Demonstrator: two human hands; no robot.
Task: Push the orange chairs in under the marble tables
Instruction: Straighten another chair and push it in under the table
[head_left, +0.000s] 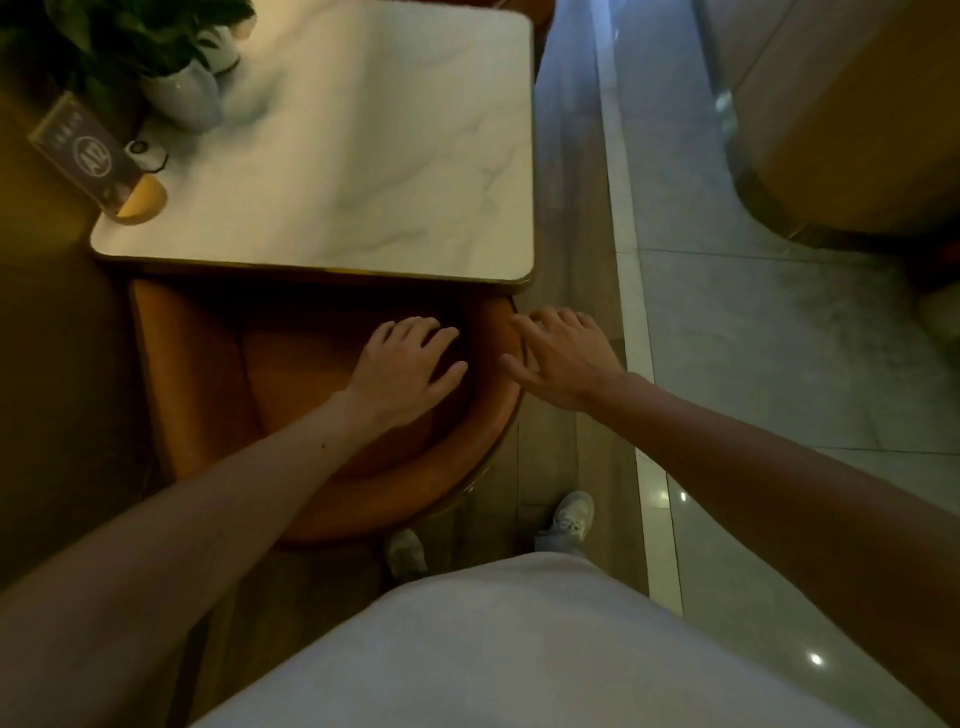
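An orange chair (208, 374) with a curved back stands directly in front of me, its seat partly tucked beneath the white marble table (363, 171). My left hand (405, 364) reaches over the seat with fingers spread, close to the inner side of the chair's right armrest. My right hand (561, 353) lies open along the outer side of that same armrest, thumb touching the rim. Neither hand curls around anything. The chair's front edge is hidden under the tabletop.
On the table's far left stand a potted plant in a white pot (182, 93), a dark table-number sign (88, 150) and a small orange dish (143, 200). A tiled aisle (753, 364) runs on the right, with a large round beige base (857, 130) beyond it. My feet stand behind the chair.
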